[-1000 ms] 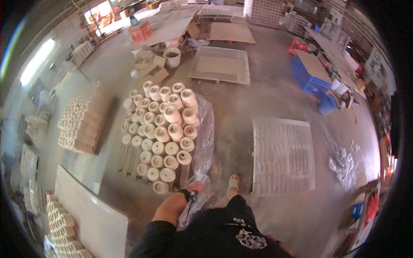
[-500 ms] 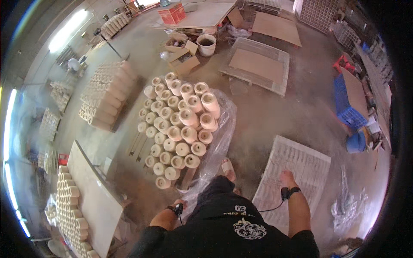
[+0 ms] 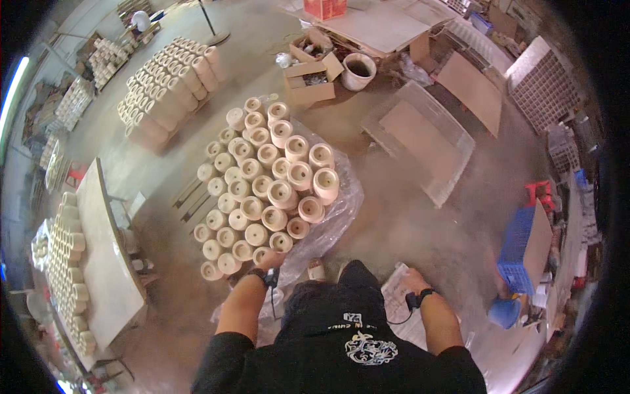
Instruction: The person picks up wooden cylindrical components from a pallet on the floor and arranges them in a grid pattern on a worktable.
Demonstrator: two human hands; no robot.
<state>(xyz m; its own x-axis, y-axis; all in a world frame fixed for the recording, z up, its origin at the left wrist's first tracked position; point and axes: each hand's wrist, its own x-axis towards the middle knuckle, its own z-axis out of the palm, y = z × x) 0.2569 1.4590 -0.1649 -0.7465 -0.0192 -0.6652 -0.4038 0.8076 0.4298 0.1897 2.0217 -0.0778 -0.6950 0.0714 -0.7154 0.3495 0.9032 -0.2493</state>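
Note:
A big stack of pale cream clay pots (image 3: pixel 251 207), round with hollow tops and small holes in several, stands in front of me to the left. My left hand (image 3: pixel 270 261) is at the near edge of the stack, beside or against one of its nearest pots; its fingers are partly hidden. Crumpled clear plastic sheeting (image 3: pixel 342 213) lies along the stack's right side. My right hand (image 3: pixel 413 281) is low on the right, above a pale flat panel (image 3: pixel 396 299) by my leg. Its fingers do not show clearly. Each wrist wears a dark strap with a small cabled device.
More stacked pots (image 3: pixel 167 92) stand at the back left, others (image 3: pixel 65 256) beside a tilted board (image 3: pixel 108 262). Cardboard boxes (image 3: pixel 308 92) and a white bucket (image 3: pixel 359 71) stand ahead. Flat cardboard on a pallet (image 3: pixel 423 138) lies right; a blue crate (image 3: pixel 517 253) stands farther right.
The view has turned and moved nearer the pots. My left hand has risen to the stack's near edge. The pale panel now shows mostly behind my right arm and body.

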